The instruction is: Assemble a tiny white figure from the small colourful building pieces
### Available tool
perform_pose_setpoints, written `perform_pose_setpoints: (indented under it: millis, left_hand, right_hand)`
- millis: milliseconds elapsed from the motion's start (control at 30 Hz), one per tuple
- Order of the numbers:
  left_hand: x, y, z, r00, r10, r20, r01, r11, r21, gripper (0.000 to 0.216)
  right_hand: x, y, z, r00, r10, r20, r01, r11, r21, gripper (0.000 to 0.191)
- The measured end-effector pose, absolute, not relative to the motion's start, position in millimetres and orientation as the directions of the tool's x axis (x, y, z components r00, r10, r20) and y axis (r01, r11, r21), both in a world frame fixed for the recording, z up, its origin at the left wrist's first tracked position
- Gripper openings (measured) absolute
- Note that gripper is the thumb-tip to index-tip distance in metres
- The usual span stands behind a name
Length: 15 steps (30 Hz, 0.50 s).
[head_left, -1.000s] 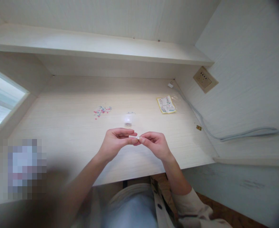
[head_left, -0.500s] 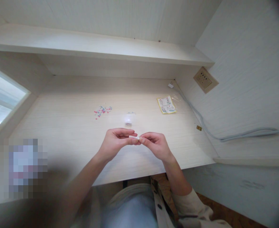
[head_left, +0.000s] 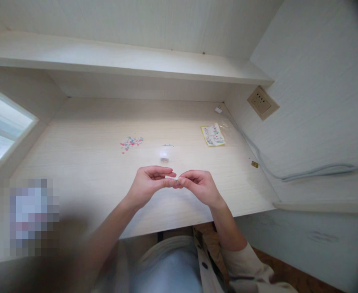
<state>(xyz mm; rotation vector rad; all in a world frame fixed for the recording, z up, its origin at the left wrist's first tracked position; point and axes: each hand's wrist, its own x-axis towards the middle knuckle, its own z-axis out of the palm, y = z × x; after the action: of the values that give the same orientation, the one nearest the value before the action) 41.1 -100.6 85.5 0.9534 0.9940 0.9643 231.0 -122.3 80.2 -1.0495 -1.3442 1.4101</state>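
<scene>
A small white stick-like piece (head_left: 171,177) lies between the fingertips of both hands, above the front half of the desk. My left hand (head_left: 150,182) pinches it from the left, thumb below and fingers curled above. From the right, my right hand (head_left: 201,185) closes thumb and forefinger on its other end. What the piece is exactly is too small to make out. Just beyond the hands sits a small clear item with a dark reddish base (head_left: 164,159). Behind that lies a short thin bluish piece (head_left: 168,145).
Tiny pink, blue and white pieces (head_left: 132,142) are scattered on the desk (head_left: 99,118) to the left. A yellow-edged printed sheet (head_left: 213,135) lies at the right, near a grey cable (head_left: 252,144) and a small brass-coloured piece (head_left: 255,164). A shelf (head_left: 130,57) overhangs the back.
Both hands stay nearly in place, fingertips still together on the white piece. The fingers shift only very slightly, and the whole view moves a touch.
</scene>
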Motion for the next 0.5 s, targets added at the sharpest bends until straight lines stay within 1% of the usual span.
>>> perform_pose_setpoints:
  millis: [167,367,500]
  left_hand:
    - [41.1,-101.7,86.0,0.262,0.939,-0.221,-0.205,0.278,0.938,0.038]
    - [43.0,-101.6,84.2,0.276,0.944,-0.178,-0.296,0.26,0.919,0.034]
    - [42.3,-99.1,82.4,0.212,0.961,-0.18,-0.299,0.239,0.924,0.032]
  right_hand:
    - [230.7,-122.7,81.7,-0.236,0.971,0.019,-0.032,0.012,-0.999,0.021]
    - [226.3,-121.7,78.7,-0.197,0.98,0.042,-0.001,0.043,-0.999,0.017]
    - [223.4,-118.9,77.7,-0.203,0.978,0.048,0.037,0.057,-0.998,0.018]
